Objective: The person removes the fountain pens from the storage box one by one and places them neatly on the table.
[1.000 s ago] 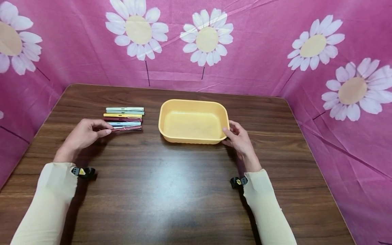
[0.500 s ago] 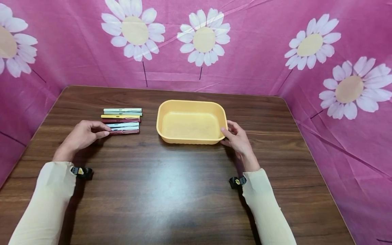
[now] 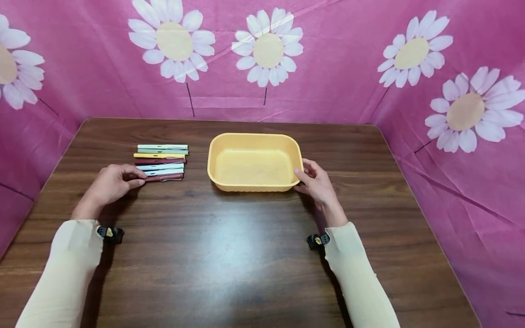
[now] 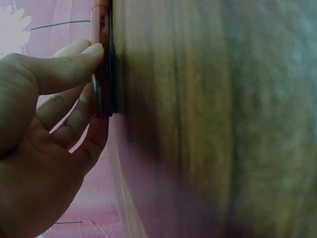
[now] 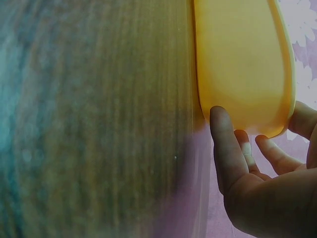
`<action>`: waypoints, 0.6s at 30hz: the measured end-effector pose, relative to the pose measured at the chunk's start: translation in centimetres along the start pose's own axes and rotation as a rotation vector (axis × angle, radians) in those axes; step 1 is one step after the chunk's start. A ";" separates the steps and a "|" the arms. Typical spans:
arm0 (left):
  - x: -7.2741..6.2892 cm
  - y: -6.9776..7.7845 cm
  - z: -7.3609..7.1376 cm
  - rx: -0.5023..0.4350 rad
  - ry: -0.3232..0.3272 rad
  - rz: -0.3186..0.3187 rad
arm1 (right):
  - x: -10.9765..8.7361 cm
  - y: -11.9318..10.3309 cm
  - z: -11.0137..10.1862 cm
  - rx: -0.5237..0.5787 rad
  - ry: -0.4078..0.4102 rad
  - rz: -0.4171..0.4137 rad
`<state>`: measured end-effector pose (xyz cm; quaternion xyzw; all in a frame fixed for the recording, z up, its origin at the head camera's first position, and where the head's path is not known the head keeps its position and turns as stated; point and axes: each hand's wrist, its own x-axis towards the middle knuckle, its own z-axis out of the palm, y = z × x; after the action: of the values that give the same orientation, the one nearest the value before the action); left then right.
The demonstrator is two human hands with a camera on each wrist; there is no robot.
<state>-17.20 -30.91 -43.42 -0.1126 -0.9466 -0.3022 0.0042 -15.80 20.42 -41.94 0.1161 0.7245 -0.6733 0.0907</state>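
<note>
At the left of the table, my left hand (image 3: 110, 184) pinches the end of a dark red pen (image 3: 171, 177) with a wire clip, the nearest in a row of pens. Thumb and fingers meet on its barrel (image 4: 102, 94) in the left wrist view. Right behind it lie light blue pens (image 3: 168, 167), then another dark red pen (image 3: 156, 161), a yellow pen (image 3: 153, 156) and pale green pens (image 3: 164, 147). My right hand (image 3: 323, 187) grips the right end of a yellow plastic container (image 3: 254, 187), thumb over the rim. Nothing lies in the container.
The brown wooden table (image 3: 229, 273) reaches back to a pink cloth (image 3: 328, 82) printed with white flowers, which hangs along the back and both sides. Each wrist wears a small black camera (image 3: 111, 234) beside a cream sleeve.
My left hand and the nearest dark red pen have shifted slightly toward me, the light blue pens now showing more fully behind it. The head view has turned a little. My right hand keeps its grip.
</note>
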 end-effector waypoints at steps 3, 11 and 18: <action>-0.1 0.2 0.0 0.003 -0.021 -0.010 | 0.0 0.1 0.0 -0.005 0.003 0.001; -0.2 0.6 0.0 0.020 -0.022 0.005 | 0.2 0.0 -0.1 -0.037 0.001 -0.003; 0.0 0.9 -0.1 0.039 -0.029 0.010 | 0.2 -0.1 -0.2 -0.016 -0.006 -0.010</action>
<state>-17.03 -30.25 -42.77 -0.1215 -0.9517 -0.2819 -0.0056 -15.96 20.58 -41.92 0.1097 0.7303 -0.6681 0.0906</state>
